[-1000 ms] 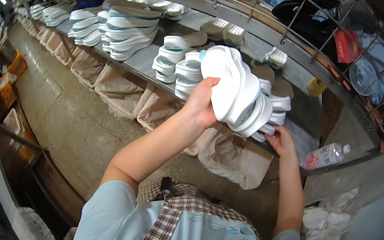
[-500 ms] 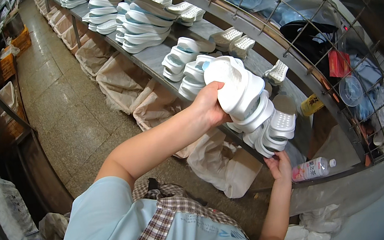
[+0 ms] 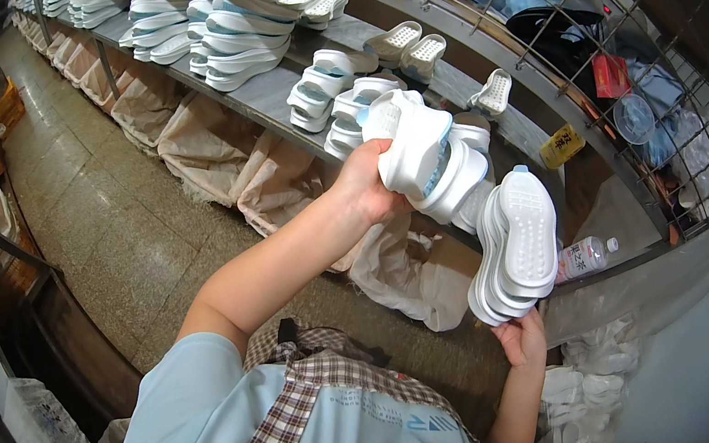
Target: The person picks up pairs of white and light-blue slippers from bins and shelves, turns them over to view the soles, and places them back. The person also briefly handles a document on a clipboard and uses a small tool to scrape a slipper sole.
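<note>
My left hand is closed around a stack of white shoe soles with pale blue inner edges, held above the shelf's front edge. My right hand grips the lower ends of another stack of white soles, whose outermost sole shows its dotted face. The two stacks are tilted and close together; where they meet is partly hidden. Just behind them, more stacked soles rest on the metal shelf. A pair of cream soles and a single one lie farther back.
Cloth-lined bins line the underside of the shelf. A plastic bottle and a yellow container stand at the right. Wire mesh encloses bags and a red packet. Bagged white pieces lie below, right.
My right hand has drawn its stack of soles toward me and turned it, so a full dotted face now shows. My left hand still holds its stack, and the view has shifted slightly.
</note>
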Available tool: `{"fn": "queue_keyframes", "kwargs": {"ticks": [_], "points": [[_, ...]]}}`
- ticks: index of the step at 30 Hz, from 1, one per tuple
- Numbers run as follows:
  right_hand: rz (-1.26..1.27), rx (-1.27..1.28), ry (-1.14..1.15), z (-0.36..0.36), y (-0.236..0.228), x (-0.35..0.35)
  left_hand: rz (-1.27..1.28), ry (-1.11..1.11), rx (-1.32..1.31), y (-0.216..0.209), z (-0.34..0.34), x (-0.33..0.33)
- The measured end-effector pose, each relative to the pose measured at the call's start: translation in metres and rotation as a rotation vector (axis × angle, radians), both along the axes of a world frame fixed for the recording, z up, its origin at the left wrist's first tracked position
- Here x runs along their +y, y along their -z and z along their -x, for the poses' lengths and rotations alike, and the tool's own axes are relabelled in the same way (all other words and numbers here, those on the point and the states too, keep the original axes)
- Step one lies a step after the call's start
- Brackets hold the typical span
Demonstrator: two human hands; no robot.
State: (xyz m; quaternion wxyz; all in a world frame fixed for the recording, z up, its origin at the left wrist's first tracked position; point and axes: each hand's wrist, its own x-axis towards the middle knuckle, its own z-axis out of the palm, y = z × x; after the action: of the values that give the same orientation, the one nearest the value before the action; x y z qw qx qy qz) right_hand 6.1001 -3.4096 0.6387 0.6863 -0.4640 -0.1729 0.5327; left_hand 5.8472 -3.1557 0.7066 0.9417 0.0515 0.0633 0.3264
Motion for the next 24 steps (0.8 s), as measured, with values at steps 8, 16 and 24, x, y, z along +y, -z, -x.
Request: {"fn": "queue_keyframes", "kwargs": {"ticks": [8,16,24], "points": [[-0.003,-0.036,-0.037,0.062,-0.001,-0.017,0.048,-0.028,-0.074,0.005,0.043,-0.013],[0.041,-0.106,-0.159,0.138,0.012,0.01,0.012,0.127,-0.255,0.015,0.129,-0.043],[-0.066,-0.426,-0.246,0.234,0.015,0.037,-0.007,0.069,-0.097,0.038,0.195,-0.078]]}}
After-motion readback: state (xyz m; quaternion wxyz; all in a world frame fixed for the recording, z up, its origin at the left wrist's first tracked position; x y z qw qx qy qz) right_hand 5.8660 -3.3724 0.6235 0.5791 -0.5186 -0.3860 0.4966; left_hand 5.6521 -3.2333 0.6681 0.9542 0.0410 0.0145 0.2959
